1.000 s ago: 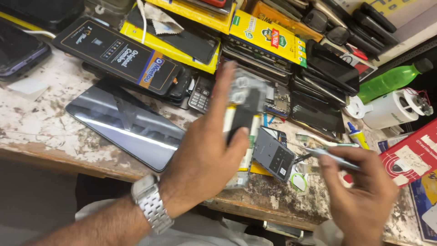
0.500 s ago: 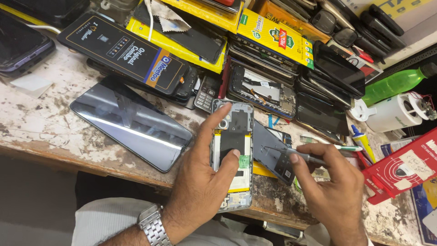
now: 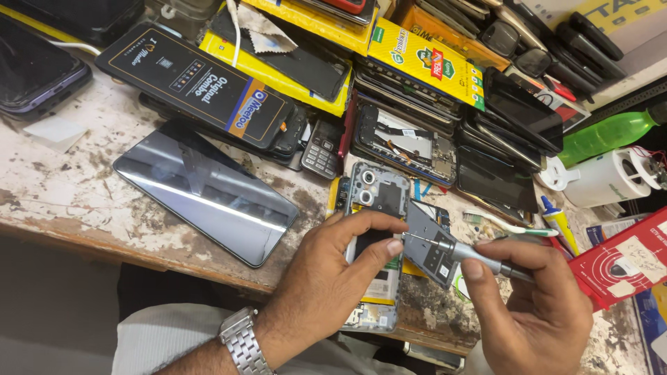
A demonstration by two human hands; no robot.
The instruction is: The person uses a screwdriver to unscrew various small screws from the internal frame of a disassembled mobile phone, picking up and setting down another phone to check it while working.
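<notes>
1. We pin the opened phone (image 3: 372,250) flat on the worn workbench (image 3: 62,187) with our left hand (image 3: 326,292), thumb and fingers pressing its body so it cannot slide.
2. Our right hand (image 3: 535,312) pinches the small screwdriver (image 3: 465,253), its tip beside our left thumb over the phone.
3. No container shows; only phones stacked behind (image 3: 514,132).

The flat rectangular glass phone screen (image 3: 205,196) is glossy black with a pale streak of reflection. The worn workbench top (image 3: 55,187) is off-white, mottled with brown stains. The plastic bottle (image 3: 608,135) is bright green; the cardboard box (image 3: 425,59) is yellow with green print.
</notes>
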